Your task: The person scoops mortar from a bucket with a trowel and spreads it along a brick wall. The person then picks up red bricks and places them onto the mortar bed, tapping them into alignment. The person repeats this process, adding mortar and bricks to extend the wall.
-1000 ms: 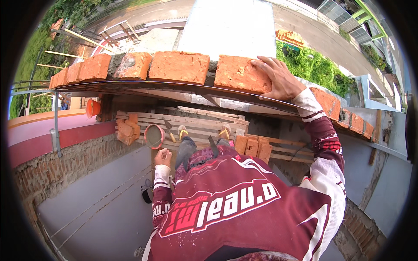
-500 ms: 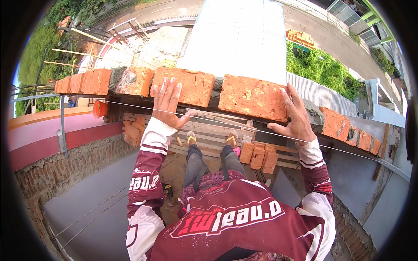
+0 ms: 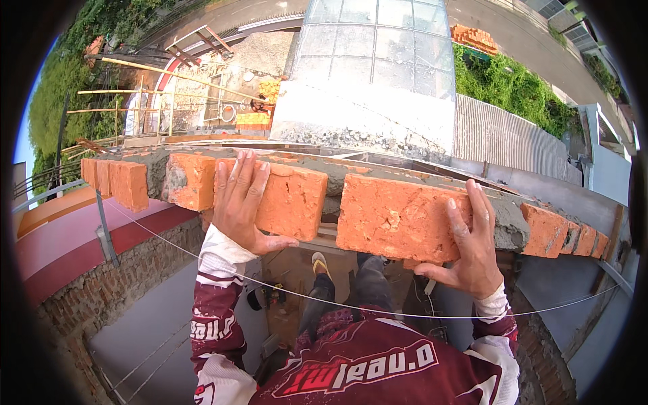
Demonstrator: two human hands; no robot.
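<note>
My left hand (image 3: 241, 202) lies over the left end of an orange brick (image 3: 291, 201), fingers stretched upward and thumb out by its lower edge. My right hand (image 3: 472, 239) rests against the right end of a second brick (image 3: 398, 219); its fingers are extended and the thumb points left along the brick's lower edge. Both bricks belong to the top course of a curved-looking wall. Grey mortar (image 3: 334, 185) shows in the gap between them, with more mortar (image 3: 511, 226) right of my right hand. A thin white string (image 3: 351, 304) crosses my forearms.
More bricks (image 3: 131, 183) continue the course leftward, and others (image 3: 543, 229) rightward. Below are my legs and a sandalled foot (image 3: 322, 264). Past the wall lie a glazed roof (image 3: 371, 50), a corrugated roof (image 3: 509, 138), bamboo poles (image 3: 169, 71) and a brick stack (image 3: 474, 38).
My view has shifted forward over the wall, so its mortared top now shows. Both hands stay at the outer ends of the same two bricks. The string appears lower, across my forearms.
</note>
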